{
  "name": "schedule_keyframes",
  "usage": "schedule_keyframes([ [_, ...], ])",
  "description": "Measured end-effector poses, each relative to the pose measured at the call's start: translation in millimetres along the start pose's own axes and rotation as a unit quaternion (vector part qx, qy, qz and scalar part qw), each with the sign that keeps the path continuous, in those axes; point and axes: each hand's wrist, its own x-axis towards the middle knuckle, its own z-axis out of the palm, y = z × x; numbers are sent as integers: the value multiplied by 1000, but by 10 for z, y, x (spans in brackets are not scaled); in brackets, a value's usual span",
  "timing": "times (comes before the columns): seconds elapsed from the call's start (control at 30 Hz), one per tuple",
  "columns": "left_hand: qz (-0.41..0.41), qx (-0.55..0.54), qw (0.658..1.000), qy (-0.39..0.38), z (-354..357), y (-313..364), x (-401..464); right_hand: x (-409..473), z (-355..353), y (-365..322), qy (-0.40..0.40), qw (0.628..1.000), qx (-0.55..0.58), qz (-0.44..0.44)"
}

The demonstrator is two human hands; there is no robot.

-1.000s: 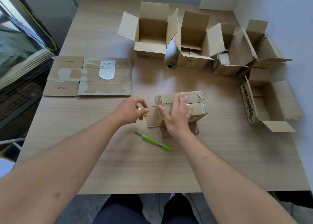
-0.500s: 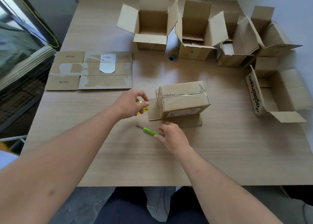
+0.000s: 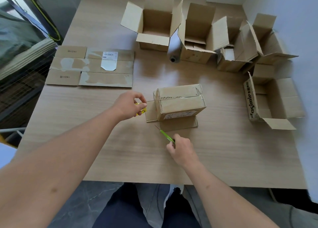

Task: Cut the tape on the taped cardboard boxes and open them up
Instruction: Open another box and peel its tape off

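A small taped cardboard box (image 3: 180, 102) stands in the middle of the wooden table (image 3: 223, 150), its seam covered with clear tape and two bottom flaps spread flat to its left and front. My right hand (image 3: 181, 150) grips the green cutter (image 3: 167, 136) just in front of the box, the blade end pointing up and left toward the front flap. Left of the box, my left hand (image 3: 130, 105) pinches a small yellow thing (image 3: 140, 109) next to the left flap.
Several opened boxes (image 3: 154, 26) line the back and right side of the table, one printed box (image 3: 273, 102) lying on its side at right. A flattened box (image 3: 91, 67) lies at left. A grey roll (image 3: 174, 50) sits between the back boxes.
My right hand left the top of the box, came down to the cutter on the table and picked it up. My left hand stayed in place with the yellow thing.
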Motion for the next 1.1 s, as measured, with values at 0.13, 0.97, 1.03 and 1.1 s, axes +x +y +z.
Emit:
schedule_keyframes([
  [0.13, -20, -8, 1000, 12, -8, 32, -7, -108, -184, 128, 56, 995, 49, -72],
  [0.97, -57, -20, 997, 44, 137, -16, 148, 235, -217, -985, 12, 998, -24, 56],
  [1.03, -42, -14, 998, 39, 147, 25, 147, 258, -216, -968, -15, 997, -49, 64],
  [1.1, -10, -1, 999, 30, 171, 68, 150, 274, -225, -964, -41, 994, -69, 70],
])
